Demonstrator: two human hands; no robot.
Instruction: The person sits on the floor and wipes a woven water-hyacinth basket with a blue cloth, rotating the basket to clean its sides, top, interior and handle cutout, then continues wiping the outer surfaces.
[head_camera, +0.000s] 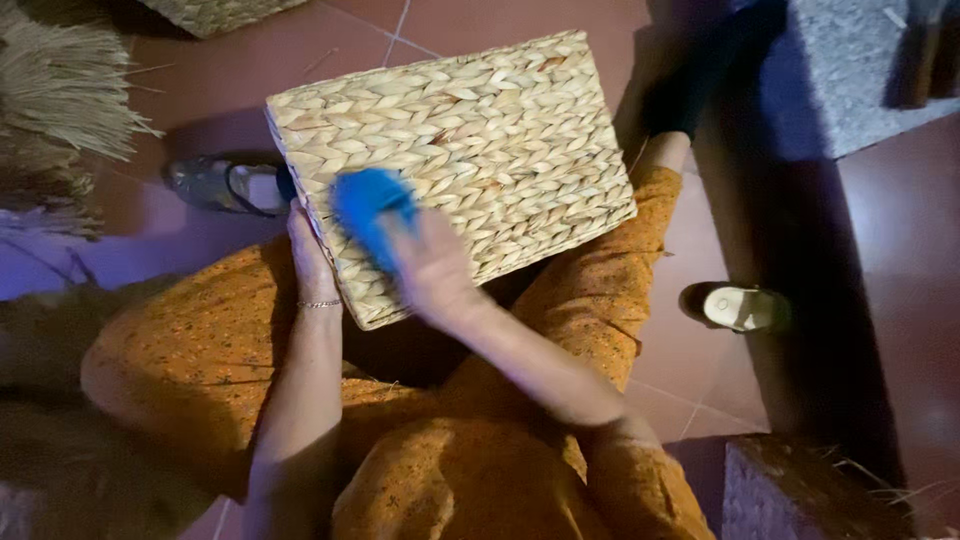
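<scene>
You rest the rectangular woven straw basket (460, 160) across your knees, flat side up, so it stays put. Your left hand (312, 262) braces its near edge, fingers curled on the rim. Your right hand (432, 268) presses a blue cloth (368, 205) flat against the weave, fingers closed over it.

Dim light falls on a reddish tiled floor (890, 230). A grey stone block (850, 70) stands upper right; dried straw bundles (50, 100) lie left.
</scene>
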